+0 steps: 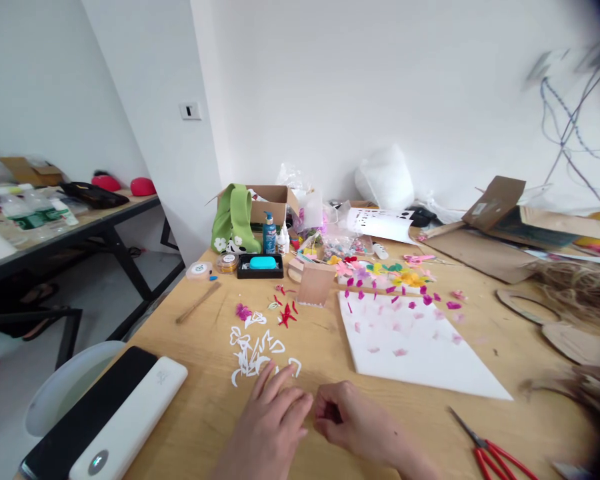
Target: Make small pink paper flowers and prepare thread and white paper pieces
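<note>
My left hand (275,417) is over the wooden table near its front, palm down, fingers spread and reaching toward a group of white paper cut-outs (253,357). Just to its right, my right hand (347,417) is curled with its fingers closed; whatever it may hold is hidden. Small red pieces (287,315) and a magenta tuft (243,311) lie beyond the cut-outs. Right of them, a white foam sheet (410,347) carries pink and magenta petals. Scissors with red handles (487,450) rest at the front right.
A white device (130,417) and a black one (93,407) lie at the left edge. Behind stand a blue pump bottle (269,235), a green bag (233,223) and a black tray (260,273). Cardboard (500,250) and brown fibre (575,290) sit at the right.
</note>
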